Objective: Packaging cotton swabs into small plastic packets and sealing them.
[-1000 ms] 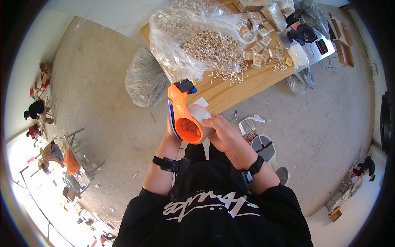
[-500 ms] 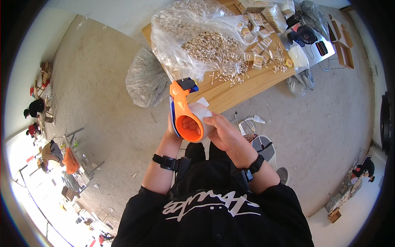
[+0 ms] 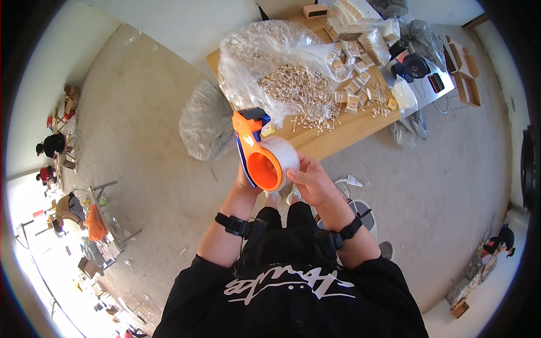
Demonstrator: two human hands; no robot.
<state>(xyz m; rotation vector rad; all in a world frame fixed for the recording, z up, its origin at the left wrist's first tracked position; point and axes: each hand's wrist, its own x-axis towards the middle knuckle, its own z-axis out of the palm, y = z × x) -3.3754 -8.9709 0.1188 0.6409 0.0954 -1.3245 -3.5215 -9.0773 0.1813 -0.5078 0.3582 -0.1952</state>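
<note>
An orange and blue tape dispenser (image 3: 256, 149) with a roll of clear tape (image 3: 284, 158) is held up in front of my chest. My left hand (image 3: 243, 183) grips the dispenser from below and behind. My right hand (image 3: 313, 181) holds the tape roll's right side, fingers curled against it. Both wrists wear black bands. Beyond the dispenser lies a wooden table (image 3: 344, 132) with a big clear plastic bag (image 3: 270, 62) and a heap of small wooden sticks (image 3: 296, 87).
Small wooden boxes and packets (image 3: 355, 90) lie on the table's right half, with a black round device (image 3: 416, 66) and cardboard boxes (image 3: 465, 84) beyond. A second filled plastic bag (image 3: 205, 121) sits on the concrete floor left of the table. People sit far left.
The dispenser has tilted slightly and stayed at chest height; my right hand has shifted a little on the tape roll. Both hands keep hold.
</note>
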